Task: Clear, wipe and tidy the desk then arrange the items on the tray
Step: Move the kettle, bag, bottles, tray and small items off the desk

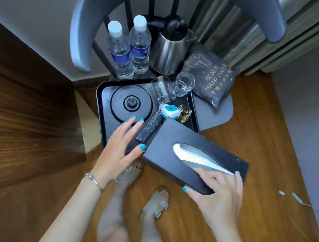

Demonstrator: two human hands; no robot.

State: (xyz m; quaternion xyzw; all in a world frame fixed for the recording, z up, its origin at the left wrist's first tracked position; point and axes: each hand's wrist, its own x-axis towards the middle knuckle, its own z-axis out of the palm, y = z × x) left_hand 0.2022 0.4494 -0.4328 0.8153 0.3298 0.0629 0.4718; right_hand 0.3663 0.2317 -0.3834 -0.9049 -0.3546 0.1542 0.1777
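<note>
Black tissue box (195, 160) is held tilted over the tray's (102, 130) near corner, the right hand (218, 193) in a curled grip on its near end. Left hand (119, 148), fingers straight, hovers over the tray beside the remote (150, 127), probably to steady or clear space.

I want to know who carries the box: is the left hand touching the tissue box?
Apart. Head view: left hand hovers over the tray, gap before the tissue box.

Tray (99, 102) near-left strip bare, hand-passable. Kettle base (132, 102), remote (151, 126), glasses (163, 91) crowd rest. Tissue box (196, 159) overhangs near-right corner.
</note>
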